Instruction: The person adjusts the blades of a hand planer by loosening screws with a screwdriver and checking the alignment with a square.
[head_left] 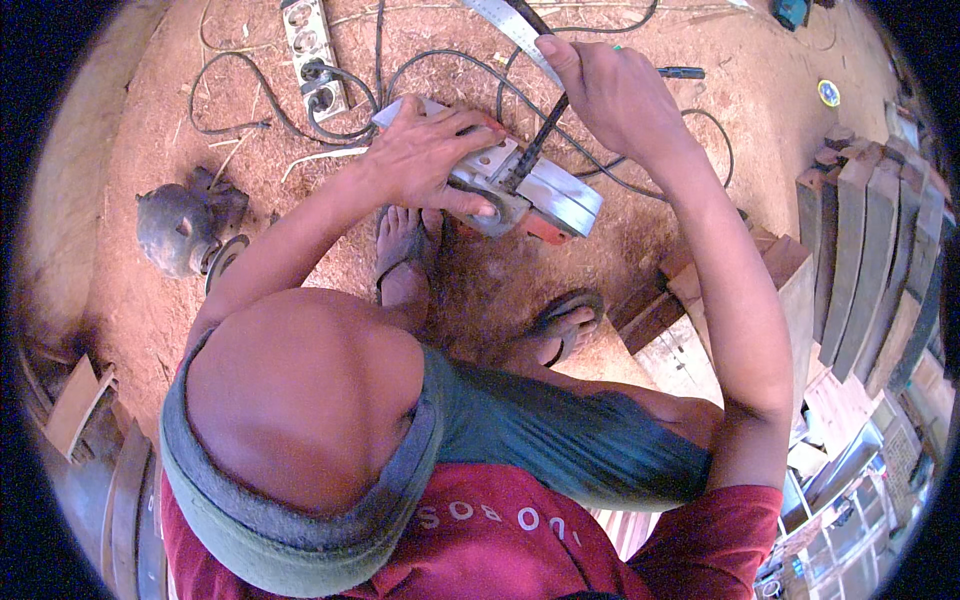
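A power tool (560, 197) with a flat silver metal face and red-orange parts, looking like an electric hand planer turned over, rests near my feet. My left hand (425, 155) is closed around its left part, fingers over the top and thumb along the near edge. Above it, my right hand (615, 95) grips a dark rod-like tool (545, 135), whose lower end meets the metal face. The exact kind of rod is unclear. A curved silver strip (515, 35) shows beside my right hand; whether the hand holds it too is unclear.
Black cables loop over the earthen floor from a white power strip (315, 60). A round dark machine part (178, 232) lies at left. Curved timber pieces (865, 250) are stacked at right, with a wooden block (790, 270) nearer. A yellow-blue disc (829, 93) lies far right.
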